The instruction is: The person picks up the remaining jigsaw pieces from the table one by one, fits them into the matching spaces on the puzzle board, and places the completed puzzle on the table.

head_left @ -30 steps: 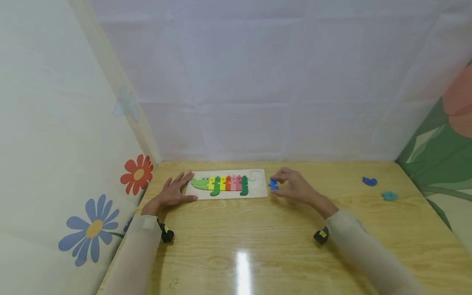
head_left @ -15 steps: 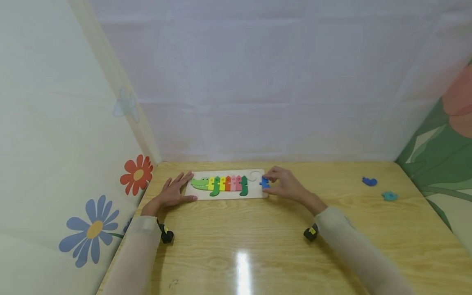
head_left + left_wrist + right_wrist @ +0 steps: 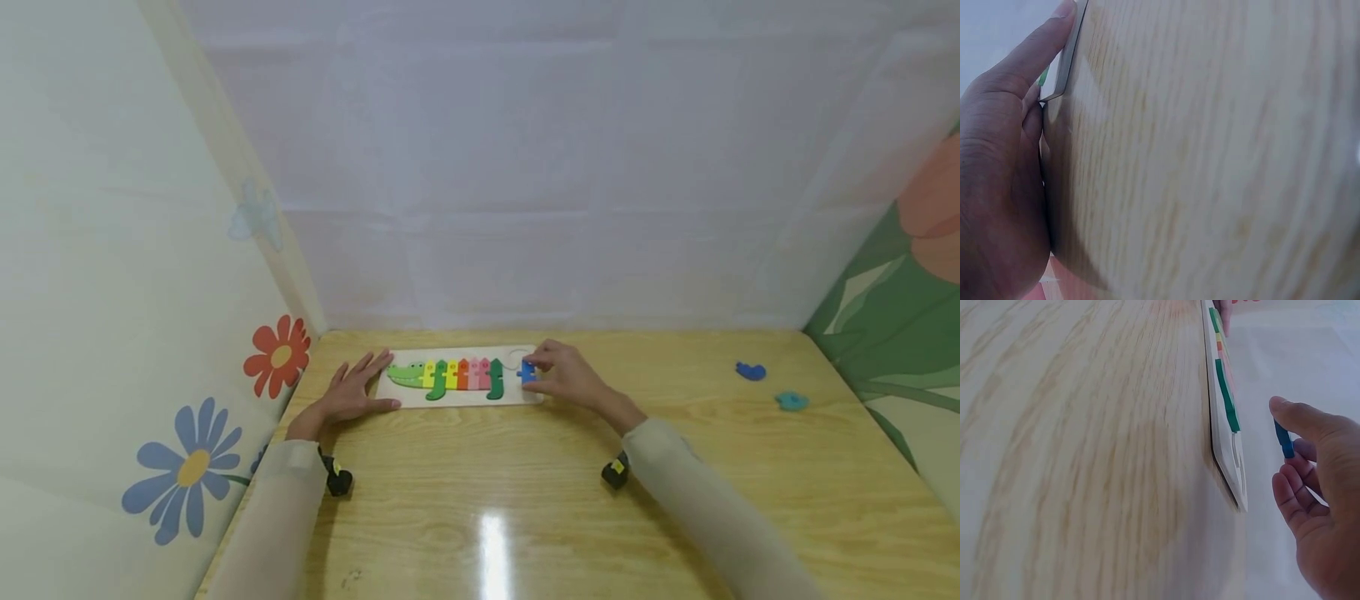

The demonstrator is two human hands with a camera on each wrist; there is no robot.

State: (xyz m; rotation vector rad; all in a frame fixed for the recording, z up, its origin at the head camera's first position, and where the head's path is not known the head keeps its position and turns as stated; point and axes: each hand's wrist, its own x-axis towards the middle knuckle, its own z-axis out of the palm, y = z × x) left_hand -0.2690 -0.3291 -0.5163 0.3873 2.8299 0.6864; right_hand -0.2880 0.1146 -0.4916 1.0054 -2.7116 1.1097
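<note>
In the head view, a crocodile puzzle board (image 3: 465,398) lies on the table, with a green head piece (image 3: 406,374) and several coloured body pieces fitted in a row. At its left end, my left hand (image 3: 347,393) rests with spread fingers, fingertips and thumb touching the board's corners. The left wrist view shows the thumb (image 3: 1032,53) stretched along the board's edge. My right hand (image 3: 570,379) pinches a blue puzzle piece (image 3: 527,372) between thumb and fingers over the board's right end. From the right wrist, this piece (image 3: 1283,439) appears raised off the board.
Another blue piece (image 3: 751,371) and a teal piece (image 3: 792,401) lie apart at the right of the wooden table (image 3: 450,475). A pale curtain (image 3: 480,167) hangs behind; flower-printed panels (image 3: 187,275) stand at the sides.
My right hand has moved left with the blue puzzle piece, from beside the board's right edge to over its right end. The left hand has stayed put.
</note>
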